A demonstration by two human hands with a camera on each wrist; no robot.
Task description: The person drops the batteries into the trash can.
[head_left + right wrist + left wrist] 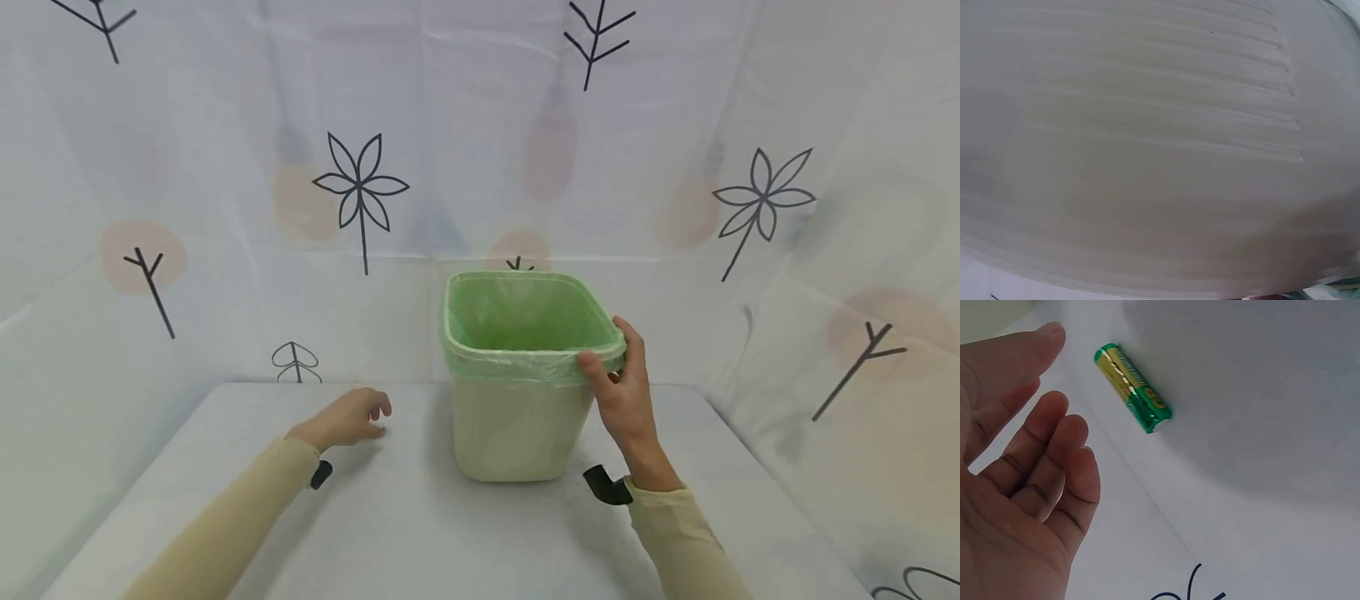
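A pale green trash bin [517,429] stands upright on the table, its rim covered by a thin clear green liner [517,367]. My right hand [626,400] grips the bin's rim at the right front corner, thumb in front and fingers round the side. The bin's ribbed wall [1166,125] fills the right wrist view. Left of the bin, my left hand [348,419] hovers low over the table with loosely bent fingers. In the left wrist view a green and gold battery [1134,387] lies just beyond the left hand's fingertips [1075,434], apart from them.
The white table [375,533] reaches back to a white curtain [420,100] printed with dark flower and twig shapes. The curtain also hangs along both sides. Black wrist mounts [607,486] stick out from under both sleeves.
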